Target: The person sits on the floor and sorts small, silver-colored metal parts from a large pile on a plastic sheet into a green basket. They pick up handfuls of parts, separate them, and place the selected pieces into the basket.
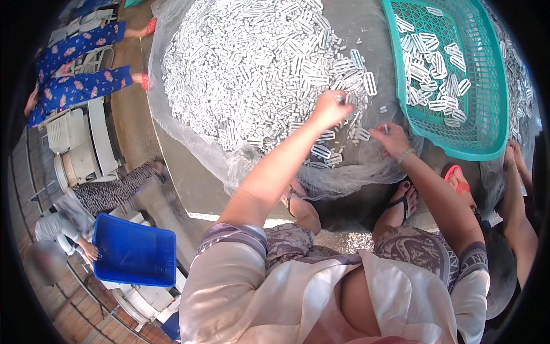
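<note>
White plastic buckles (258, 74) lie heaped on clear sheeting (189, 143); our left hand (329, 109) pinches one, our right hand (391, 139) another. We judge them light, stiff, slippery, best nipped by the frame.

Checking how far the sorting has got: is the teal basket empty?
No. The teal basket already holds a scatter of white slotted pieces along its left side.

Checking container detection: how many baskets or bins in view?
2. A teal basket at upper right, holding some white clips; a blue bin at lower left, held by another person. Others may be hidden outside the frame.
</note>
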`<state>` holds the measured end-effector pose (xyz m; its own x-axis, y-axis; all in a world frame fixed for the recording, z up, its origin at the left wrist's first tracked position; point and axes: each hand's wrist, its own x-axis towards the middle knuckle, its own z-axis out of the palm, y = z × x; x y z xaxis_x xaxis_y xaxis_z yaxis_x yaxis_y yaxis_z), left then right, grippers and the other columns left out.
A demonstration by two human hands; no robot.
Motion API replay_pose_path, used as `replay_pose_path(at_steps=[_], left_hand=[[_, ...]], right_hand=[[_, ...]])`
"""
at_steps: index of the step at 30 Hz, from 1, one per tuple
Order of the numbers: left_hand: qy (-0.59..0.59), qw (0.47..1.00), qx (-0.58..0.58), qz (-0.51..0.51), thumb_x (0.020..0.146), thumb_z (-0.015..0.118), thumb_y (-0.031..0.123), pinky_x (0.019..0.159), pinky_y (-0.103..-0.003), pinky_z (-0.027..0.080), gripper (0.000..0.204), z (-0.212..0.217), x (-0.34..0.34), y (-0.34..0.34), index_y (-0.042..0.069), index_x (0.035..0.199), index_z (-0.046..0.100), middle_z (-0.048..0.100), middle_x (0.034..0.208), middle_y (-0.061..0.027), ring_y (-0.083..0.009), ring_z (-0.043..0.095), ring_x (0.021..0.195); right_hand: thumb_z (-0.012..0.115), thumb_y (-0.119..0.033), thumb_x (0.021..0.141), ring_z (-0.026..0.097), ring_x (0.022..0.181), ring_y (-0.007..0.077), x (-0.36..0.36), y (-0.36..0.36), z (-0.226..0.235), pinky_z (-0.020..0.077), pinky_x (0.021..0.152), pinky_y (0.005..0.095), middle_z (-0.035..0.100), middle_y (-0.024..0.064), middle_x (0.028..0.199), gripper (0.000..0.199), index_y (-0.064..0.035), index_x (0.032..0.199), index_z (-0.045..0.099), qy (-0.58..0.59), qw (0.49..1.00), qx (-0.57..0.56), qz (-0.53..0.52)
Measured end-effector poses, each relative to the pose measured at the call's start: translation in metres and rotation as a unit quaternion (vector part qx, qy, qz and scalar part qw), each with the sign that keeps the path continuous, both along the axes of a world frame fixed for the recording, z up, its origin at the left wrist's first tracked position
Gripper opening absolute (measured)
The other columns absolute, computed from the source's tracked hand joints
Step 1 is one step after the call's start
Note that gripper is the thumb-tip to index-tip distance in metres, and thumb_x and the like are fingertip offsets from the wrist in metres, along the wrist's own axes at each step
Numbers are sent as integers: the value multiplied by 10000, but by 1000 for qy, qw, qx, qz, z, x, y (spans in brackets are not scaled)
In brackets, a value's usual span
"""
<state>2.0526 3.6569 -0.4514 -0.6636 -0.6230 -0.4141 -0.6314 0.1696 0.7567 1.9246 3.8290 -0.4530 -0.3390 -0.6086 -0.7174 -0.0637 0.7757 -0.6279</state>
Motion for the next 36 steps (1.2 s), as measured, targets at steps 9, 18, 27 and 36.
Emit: replay_pose_path(at_steps=[9, 18, 27, 36], left_hand=[[131, 865, 468, 125, 796, 597, 157, 592, -274, 476, 202, 20, 26, -29, 49, 968, 590, 599, 822, -24, -109, 572, 726], [-41, 972, -211, -96, 660, 733, 245, 694, -420, 483, 471, 8, 14, 42, 1, 976, 484, 501, 1016, -193, -378, 580, 776], [-24, 997, -68, -19, 638, 682, 97, 654, -370, 471, 273, 30, 6, 16, 29, 826, 497, 586, 753, -142, -302, 596, 737], [445, 806, 385, 72, 746, 704, 131, 765, -326, 495, 561, 155, -102, 33, 2, 1212, 419, 539, 1102, -167, -194, 598, 898]], right_hand=[[621, -317, 726, 589, 716, 297, -2, 1, -8, 466, 670, 378, 618, 154, 797, 318, -28, 856, 596, 115, 983, -82, 121], [585, -110, 736, 516, 510, 95, -4, -15, 80, 389, 434, 223, 556, 26, 665, 93, -51, 751, 515, -292, 945, -137, -64], [617, -103, 736, 448, 608, 83, -97, -42, 120, 399, 557, 259, 520, -8, 648, 124, -16, 779, 539, 219, 914, -330, -90], [634, -197, 815, 497, 1081, 207, -140, -23, 115, 379, 919, 311, 552, 141, 1117, 393, 42, 1107, 524, 324, 813, -389, -288]])
